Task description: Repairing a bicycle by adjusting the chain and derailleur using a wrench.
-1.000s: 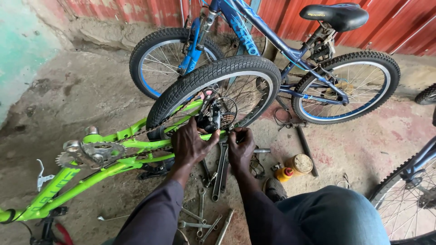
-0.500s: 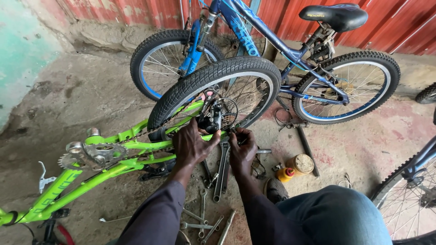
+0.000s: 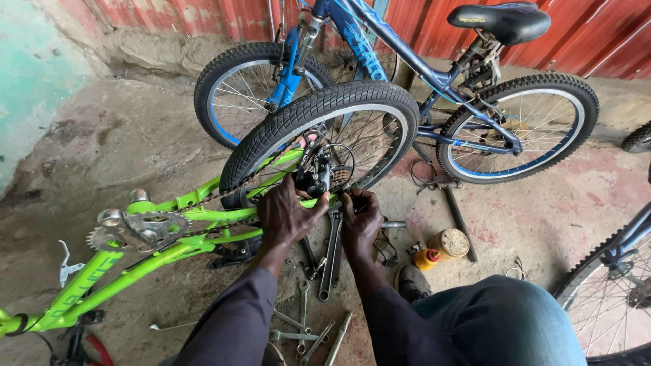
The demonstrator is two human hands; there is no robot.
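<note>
**Working the rear hub of the green bike**

Starting nearest the camera: spanners lie scattered on the concrete floor between the two dark sleeves, and a long wrench hangs down between the wrists. Just right of them sits a small yellow bottle with a red cap, and beside it a round tin with a tan, crusted top; no label can be made out on either.

Up to the hands now. The left hand is clamped over the lime-green frame where the stays meet the axle, fingers curled down over the tube. The right hand sits just beside it, fingertips bunched at the axle end; what they pinch is hidden. Right above them, the derailleur and sprockets of the upturned rear wheel.

Farther back, a blue bicycle with a black saddle stands against the red corrugated wall.
</note>
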